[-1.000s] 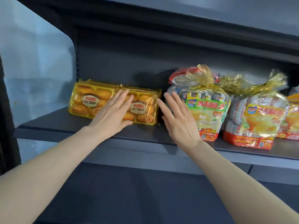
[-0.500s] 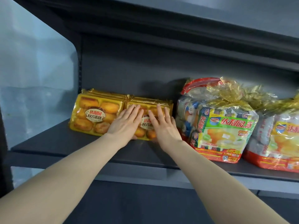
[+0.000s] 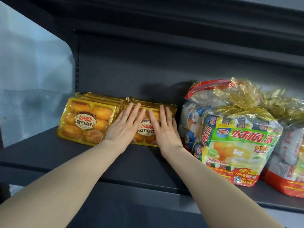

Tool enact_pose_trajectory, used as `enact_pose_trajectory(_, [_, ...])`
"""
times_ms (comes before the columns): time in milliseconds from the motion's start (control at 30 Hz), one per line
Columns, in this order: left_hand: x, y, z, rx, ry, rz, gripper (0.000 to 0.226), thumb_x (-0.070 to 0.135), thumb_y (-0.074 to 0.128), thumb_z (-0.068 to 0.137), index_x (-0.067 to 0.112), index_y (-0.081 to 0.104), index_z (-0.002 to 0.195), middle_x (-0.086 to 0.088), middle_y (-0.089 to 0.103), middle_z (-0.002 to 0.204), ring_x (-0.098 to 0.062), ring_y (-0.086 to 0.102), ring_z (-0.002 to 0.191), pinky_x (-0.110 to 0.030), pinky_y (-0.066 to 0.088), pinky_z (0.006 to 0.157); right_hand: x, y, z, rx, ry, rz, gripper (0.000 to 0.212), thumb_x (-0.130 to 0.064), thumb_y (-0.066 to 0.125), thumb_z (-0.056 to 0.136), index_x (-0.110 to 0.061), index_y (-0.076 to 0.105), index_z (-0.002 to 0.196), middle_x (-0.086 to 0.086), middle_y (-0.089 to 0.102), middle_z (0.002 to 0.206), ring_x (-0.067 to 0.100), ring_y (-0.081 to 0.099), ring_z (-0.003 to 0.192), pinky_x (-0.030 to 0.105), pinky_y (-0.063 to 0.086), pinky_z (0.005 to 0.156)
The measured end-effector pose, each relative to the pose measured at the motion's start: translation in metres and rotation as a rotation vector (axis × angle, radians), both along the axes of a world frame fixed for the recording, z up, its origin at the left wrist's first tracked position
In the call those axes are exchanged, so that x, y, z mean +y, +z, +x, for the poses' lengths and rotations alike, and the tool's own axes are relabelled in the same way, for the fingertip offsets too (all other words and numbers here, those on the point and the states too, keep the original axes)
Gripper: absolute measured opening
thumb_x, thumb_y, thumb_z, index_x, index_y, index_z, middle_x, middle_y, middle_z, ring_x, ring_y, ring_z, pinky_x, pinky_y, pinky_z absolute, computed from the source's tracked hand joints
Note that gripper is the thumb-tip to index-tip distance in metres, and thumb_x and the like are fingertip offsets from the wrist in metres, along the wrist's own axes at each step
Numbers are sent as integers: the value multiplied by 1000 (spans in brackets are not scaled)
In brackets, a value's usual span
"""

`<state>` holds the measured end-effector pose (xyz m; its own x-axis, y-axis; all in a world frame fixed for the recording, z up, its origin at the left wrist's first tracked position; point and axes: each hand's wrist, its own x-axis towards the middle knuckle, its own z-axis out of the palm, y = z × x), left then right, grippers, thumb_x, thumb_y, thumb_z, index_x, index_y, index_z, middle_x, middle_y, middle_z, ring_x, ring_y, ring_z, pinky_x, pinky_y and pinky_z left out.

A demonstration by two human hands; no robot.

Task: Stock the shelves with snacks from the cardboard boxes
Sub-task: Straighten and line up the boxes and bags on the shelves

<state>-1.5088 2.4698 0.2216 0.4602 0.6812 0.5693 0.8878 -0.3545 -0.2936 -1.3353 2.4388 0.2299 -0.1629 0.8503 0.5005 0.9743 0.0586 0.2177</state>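
Note:
Two rows of yellow cake packs stand upright on the dark shelf, leaning toward the back wall. The left cake pack is untouched. My left hand and my right hand lie flat, fingers straight and together, against the front of the right cake pack, covering most of it. Neither hand grips anything. To the right stands a large bag of snack pies tied with gold foil. No cardboard box is in view.
A second large snack bag stands at the right edge, partly cut off. Behind the first bag sits another one with a red handle. A pale translucent side panel closes the shelf's left end. A shelf above overhangs.
My right hand moved left from beside the large bag onto the right cake pack. My left hand slid right onto the same pack. Both hands now press it flat; the view has come closer.

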Motion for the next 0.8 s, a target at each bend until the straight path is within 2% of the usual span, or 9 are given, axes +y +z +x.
enact_pose_trajectory(167, [-9, 2, -3, 18, -13, -1, 115, 25, 73, 88, 12, -20, 153, -16, -28, 160, -34, -25, 147, -45, 3, 124, -15, -1, -8, -15, -30, 3, 101, -20, 62, 97, -24, -20, 156, 15, -30, 161, 38, -25, 148, 53, 7, 123])
enact_pose_trajectory(333, [-29, 14, -28, -6, -138, -19, 108, 39, 70, 88, 11, -10, 156, -13, -20, 163, -29, -19, 150, -42, -1, 124, -44, 5, -26, -28, -42, 40, 91, -31, 58, 100, -23, -11, 158, 13, -22, 164, 38, -18, 151, 52, 6, 122])
enact_pose_trajectory(433, [-40, 14, -73, -38, -225, 20, 105, 46, 67, 88, 12, -3, 158, -11, -10, 165, -27, -9, 152, -44, 4, 124, -64, 10, -55, -45, -14, 101, 87, -35, 59, 98, -24, -1, 160, 13, -10, 167, 39, -8, 152, 56, 13, 123])
enact_pose_trajectory(500, [-40, 12, -111, -33, -271, 49, 103, 47, 68, 86, 14, 3, 159, -9, -1, 166, -26, 0, 153, -44, 7, 124, -71, 13, -77, -74, 15, 140, 84, -36, 64, 96, -23, 11, 159, 14, 6, 166, 40, 3, 153, 57, 21, 120])
enact_pose_trajectory(600, [-30, 7, -167, -28, -274, 64, 105, 47, 76, 79, 15, 15, 158, -11, 13, 164, -29, 13, 151, -50, 19, 121, -70, 13, -110, -127, 83, 184, 79, -33, 71, 91, -25, 25, 156, 13, 24, 162, 37, 14, 152, 58, 27, 118])
enact_pose_trajectory(667, [-15, 3, -194, -24, -217, 6, 111, 51, 76, 77, 17, 9, 159, -12, 9, 165, -30, 9, 152, -51, 17, 121, -62, 8, -132, -122, 88, 154, 82, -35, 72, 89, -28, 24, 156, 12, 21, 163, 38, 11, 152, 62, 25, 117])
enact_pose_trajectory(733, [1, 0, -208, -25, -160, -67, 116, 56, 73, 79, 19, -3, 158, -11, -4, 165, -30, -4, 152, -49, 9, 121, -47, 3, -151, -105, 70, 84, 87, -43, 68, 91, -32, 14, 158, 10, 7, 166, 38, 0, 153, 64, 20, 118])
enact_pose_trajectory(800, [14, -2, -211, -3, -175, -68, 116, 56, 72, 80, 20, -6, 157, -12, -9, 165, -31, -9, 151, -49, 6, 121, -30, -2, -164, -90, 71, 17, 89, -53, 61, 93, -34, 4, 158, 7, -6, 167, 37, -9, 153, 63, 15, 120])
